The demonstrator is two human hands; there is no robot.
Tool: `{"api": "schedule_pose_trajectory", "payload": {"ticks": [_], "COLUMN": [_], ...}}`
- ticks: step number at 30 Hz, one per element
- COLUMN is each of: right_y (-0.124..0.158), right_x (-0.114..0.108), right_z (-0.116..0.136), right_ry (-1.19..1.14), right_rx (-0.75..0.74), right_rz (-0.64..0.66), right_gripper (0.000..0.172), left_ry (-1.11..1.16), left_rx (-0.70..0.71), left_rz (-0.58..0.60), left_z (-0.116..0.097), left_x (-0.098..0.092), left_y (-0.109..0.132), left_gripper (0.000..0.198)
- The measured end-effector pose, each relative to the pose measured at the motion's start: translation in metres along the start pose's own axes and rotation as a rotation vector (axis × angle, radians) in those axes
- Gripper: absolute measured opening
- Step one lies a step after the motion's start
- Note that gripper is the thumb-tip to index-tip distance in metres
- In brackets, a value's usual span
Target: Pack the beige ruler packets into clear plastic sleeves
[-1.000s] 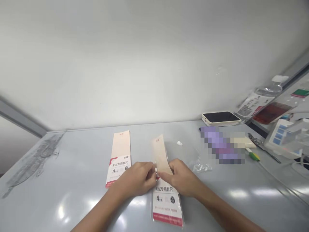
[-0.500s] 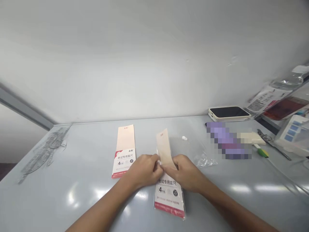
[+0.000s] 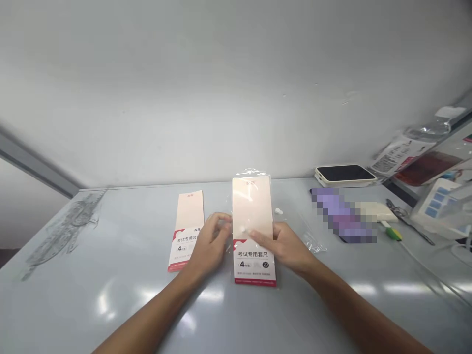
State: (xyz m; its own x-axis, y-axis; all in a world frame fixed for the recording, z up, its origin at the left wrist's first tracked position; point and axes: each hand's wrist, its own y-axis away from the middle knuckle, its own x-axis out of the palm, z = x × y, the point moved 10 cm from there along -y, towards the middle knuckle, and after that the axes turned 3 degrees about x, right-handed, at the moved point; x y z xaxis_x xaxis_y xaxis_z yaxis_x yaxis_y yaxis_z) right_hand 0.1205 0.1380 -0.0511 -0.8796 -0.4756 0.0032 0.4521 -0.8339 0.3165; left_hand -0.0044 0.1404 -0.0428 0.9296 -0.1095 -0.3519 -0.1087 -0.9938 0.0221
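Note:
I hold a pink and white ruler-set card in a clear plastic sleeve [image 3: 252, 206] upright above the grey table [image 3: 110, 305]. My left hand [image 3: 208, 243] pinches its left edge with fingers closed. My right hand [image 3: 283, 246] grips the right side, thumb across the card's front near a small white dot. A second, similar card [image 3: 187, 228] lies flat on the table just left of my left hand.
An empty clear plastic bag [image 3: 313, 241] lies right of my right hand. Farther right are a phone [image 3: 344, 174], a blurred purple item [image 3: 342, 216], a green-tipped pen [image 3: 393, 231], a bottle [image 3: 409, 142] and a white device [image 3: 438, 204]. A white wall stands behind.
The sleeved card has been raised from lying flat and bent to standing upright, facing me. Both hands moved up and slightly away with it.

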Motion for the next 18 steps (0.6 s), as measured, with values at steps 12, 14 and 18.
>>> {"api": "schedule_pose_trajectory", "payload": {"ticks": [12, 14, 18], "right_y": [0.001, 0.002, 0.002], "right_x": [-0.050, -0.073, -0.116], "right_z": [0.023, 0.021, 0.002], "right_ry": [0.105, 0.167, 0.462], "right_rx": [-0.120, -0.074, 0.111], "right_rz": [-0.255, -0.337, -0.526], "right_gripper": [0.033, 0.035, 0.040], "left_ry": [0.047, -0.018, -0.366], "left_rx": [0.088, -0.029, -0.234], "left_rz": [-0.137, -0.117, -0.115], "left_z": [-0.018, -0.003, 0.031], "left_x": [-0.044, -0.060, -0.102], "left_y": [-0.010, -0.015, -0.020], "left_gripper": [0.029, 0.029, 0.030]}}
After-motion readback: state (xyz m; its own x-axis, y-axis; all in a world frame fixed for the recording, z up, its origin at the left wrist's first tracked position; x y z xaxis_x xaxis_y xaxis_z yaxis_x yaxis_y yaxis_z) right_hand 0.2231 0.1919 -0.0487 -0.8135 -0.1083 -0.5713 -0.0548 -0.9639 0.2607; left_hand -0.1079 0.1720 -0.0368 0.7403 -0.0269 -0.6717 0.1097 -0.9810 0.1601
